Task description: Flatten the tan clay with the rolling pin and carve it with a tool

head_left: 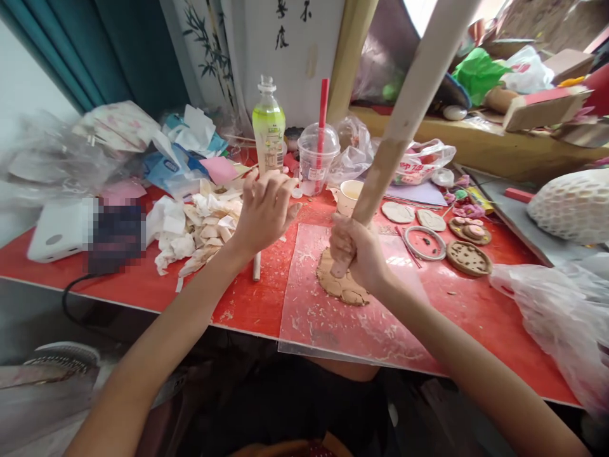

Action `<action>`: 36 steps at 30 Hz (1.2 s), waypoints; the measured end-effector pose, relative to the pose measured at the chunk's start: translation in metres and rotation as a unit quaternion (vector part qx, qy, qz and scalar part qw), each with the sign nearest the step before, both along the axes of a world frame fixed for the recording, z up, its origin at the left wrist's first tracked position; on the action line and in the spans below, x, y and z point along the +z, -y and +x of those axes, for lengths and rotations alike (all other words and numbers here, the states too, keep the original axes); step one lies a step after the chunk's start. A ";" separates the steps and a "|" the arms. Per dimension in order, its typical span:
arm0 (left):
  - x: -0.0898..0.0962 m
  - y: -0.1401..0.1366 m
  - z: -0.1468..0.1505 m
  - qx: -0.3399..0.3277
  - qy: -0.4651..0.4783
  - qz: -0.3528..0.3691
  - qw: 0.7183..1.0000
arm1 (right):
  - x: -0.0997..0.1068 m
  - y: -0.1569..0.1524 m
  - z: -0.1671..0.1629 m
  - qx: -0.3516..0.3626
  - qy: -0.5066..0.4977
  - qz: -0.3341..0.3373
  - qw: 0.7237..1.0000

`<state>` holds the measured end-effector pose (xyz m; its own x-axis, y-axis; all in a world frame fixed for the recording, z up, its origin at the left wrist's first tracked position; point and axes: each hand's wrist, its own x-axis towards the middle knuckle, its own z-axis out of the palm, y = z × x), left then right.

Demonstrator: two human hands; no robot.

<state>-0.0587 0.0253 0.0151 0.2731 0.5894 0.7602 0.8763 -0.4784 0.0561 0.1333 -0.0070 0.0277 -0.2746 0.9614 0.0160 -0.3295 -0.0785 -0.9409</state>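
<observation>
My right hand (360, 252) is wrapped round the lower end of a long wooden rod (404, 120), which rises steeply towards the upper right. The rod is pale at the top and browner lower down. Beneath this hand a flattened slab of brown clay (349, 293), cracked at its edge, lies on a clear plastic sheet (304, 324); the hand and rod hide part of it. To the left, my left hand (266, 209) is raised over the table with its fingers apart, holding nothing. A short thin stick (257, 266) lies below its wrist.
Crumpled tissues (209, 222) lie on the red table (257, 311). Behind stand a drink bottle (269, 130), a plastic cup (318, 155) with a red straw, and a paper cup (349, 195). Clay discs (398, 212), a ring (425, 244) and a plastic bag (561, 311) are on the right.
</observation>
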 end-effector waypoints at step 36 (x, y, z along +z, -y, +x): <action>0.008 0.007 -0.005 0.030 0.067 -0.034 0.997 | -0.018 -0.014 -0.001 0.227 -0.059 0.053 0.971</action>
